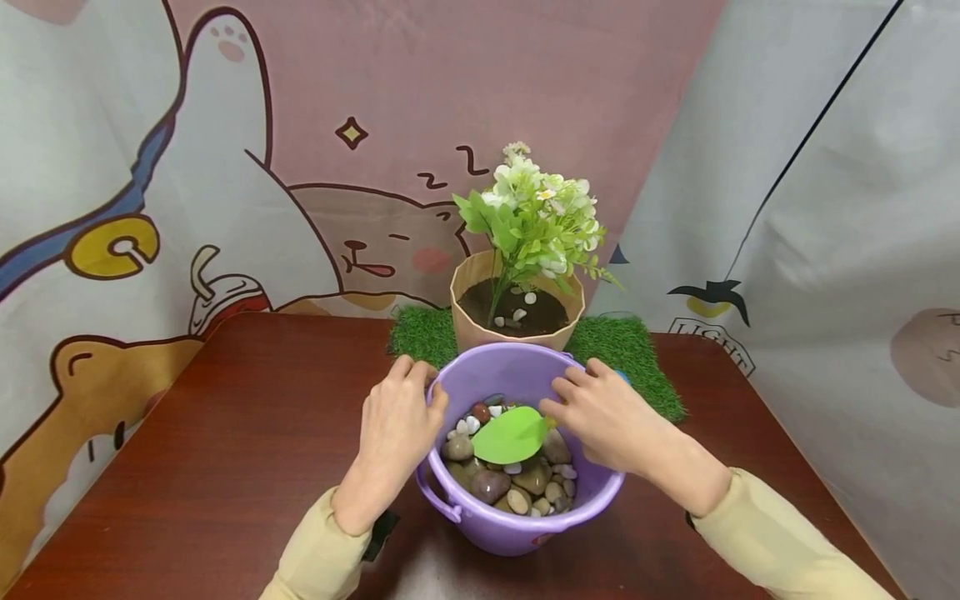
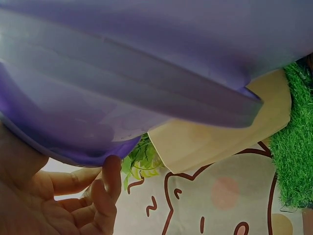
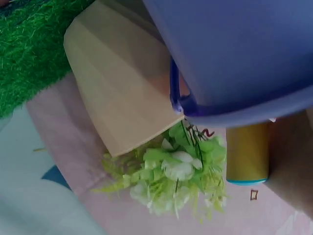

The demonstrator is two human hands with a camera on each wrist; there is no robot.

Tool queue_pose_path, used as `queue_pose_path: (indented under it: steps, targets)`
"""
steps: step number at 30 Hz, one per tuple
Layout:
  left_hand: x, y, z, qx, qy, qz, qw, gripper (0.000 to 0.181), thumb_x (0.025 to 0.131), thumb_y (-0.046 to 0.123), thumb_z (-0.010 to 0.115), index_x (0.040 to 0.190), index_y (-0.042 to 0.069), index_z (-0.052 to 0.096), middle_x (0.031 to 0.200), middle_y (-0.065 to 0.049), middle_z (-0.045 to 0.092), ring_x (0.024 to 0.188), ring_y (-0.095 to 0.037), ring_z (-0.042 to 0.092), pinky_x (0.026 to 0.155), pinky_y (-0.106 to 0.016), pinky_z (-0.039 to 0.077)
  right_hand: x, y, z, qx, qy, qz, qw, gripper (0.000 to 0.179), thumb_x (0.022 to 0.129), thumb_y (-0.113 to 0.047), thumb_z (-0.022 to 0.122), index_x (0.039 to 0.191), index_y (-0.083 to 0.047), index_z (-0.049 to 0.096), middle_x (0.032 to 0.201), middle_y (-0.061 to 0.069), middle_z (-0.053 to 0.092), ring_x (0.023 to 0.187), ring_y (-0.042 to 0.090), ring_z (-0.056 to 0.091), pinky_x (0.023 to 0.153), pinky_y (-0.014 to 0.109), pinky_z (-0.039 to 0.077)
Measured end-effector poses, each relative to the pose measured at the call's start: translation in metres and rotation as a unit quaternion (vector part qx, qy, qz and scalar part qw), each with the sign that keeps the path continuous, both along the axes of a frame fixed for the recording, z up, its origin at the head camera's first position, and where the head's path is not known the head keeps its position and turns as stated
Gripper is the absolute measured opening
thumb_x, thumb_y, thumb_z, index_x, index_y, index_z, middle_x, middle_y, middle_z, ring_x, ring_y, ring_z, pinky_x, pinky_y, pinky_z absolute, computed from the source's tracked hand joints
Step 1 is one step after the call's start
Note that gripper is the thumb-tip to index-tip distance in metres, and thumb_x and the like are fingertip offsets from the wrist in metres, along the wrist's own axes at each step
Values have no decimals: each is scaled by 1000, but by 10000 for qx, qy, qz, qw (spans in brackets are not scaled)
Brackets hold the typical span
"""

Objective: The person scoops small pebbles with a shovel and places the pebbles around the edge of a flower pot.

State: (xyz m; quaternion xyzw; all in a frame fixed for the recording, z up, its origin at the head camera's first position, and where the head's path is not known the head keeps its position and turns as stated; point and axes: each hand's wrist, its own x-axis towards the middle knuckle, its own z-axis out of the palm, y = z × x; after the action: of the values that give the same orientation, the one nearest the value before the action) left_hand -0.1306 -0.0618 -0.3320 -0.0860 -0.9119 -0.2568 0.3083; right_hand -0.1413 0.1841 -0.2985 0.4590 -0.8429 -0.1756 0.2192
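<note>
A purple bucket stands on the table with stones of several sizes inside. My left hand grips the bucket's left rim, the thumb over the edge; in the left wrist view its fingers curl by the rim. Over the bucket's right side, my right hand holds a toy shovel with a green leaf-shaped blade. That blade lies over the stones; whether it touches them I cannot tell. In the right wrist view the shovel's yellow handle with a teal end shows beside the palm.
Behind the bucket, a beige flowerpot holds soil, a few pale pebbles and white-and-green flowers. It stands on a green artificial grass mat. The dark red table meets cartoon-printed cloth at the back and sides.
</note>
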Motion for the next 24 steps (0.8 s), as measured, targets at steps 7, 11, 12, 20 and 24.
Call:
queue_pose_path:
  steps: [7, 11, 12, 20, 24]
  targets:
    - [0, 0, 0, 20, -58, -8, 10000, 9, 78, 11, 65, 83, 4, 69, 78, -8, 59, 58, -33, 61, 52, -43, 48, -5, -7, -12, -250, -57, 242, 9994, 25, 68, -22, 77, 83, -16, 58, 71, 0, 54, 68, 19, 53, 65, 34, 40]
    - [0, 0, -1, 20, -29, -16, 10000, 9, 78, 11, 65, 82, 4, 68, 78, -8, 59, 58, -33, 61, 51, -43, 48, -6, -7, -15, -434, -28, 210, 9988, 28, 67, -25, 78, 81, -17, 55, 70, 0, 52, 65, 19, 50, 62, 33, 36]
    - [0, 0, -1, 19, -24, -15, 10000, 9, 78, 12, 65, 82, 4, 68, 78, -8, 59, 58, -33, 61, 51, -43, 48, -6, -7, -16, -467, -48, 202, 9987, 29, 67, -26, 78, 81, -17, 55, 70, 0, 52, 65, 19, 50, 61, 33, 35]
    - [0, -1, -1, 17, -14, -13, 10000, 10, 78, 12, 65, 83, 4, 68, 78, -8, 59, 58, -33, 61, 52, -43, 48, -7, -7, -16, -731, -259, 137, 9969, 34, 63, -22, 80, 85, -18, 54, 74, 0, 54, 70, 20, 50, 60, 32, 33]
    - [0, -1, -1, 7, 6, -17, 10000, 10, 78, 12, 65, 83, 4, 68, 78, -8, 59, 58, -33, 61, 52, -43, 48, -9, -6, -16, -795, -359, 115, 9961, 32, 65, -21, 79, 85, -19, 54, 74, 0, 53, 71, 20, 49, 61, 32, 32]
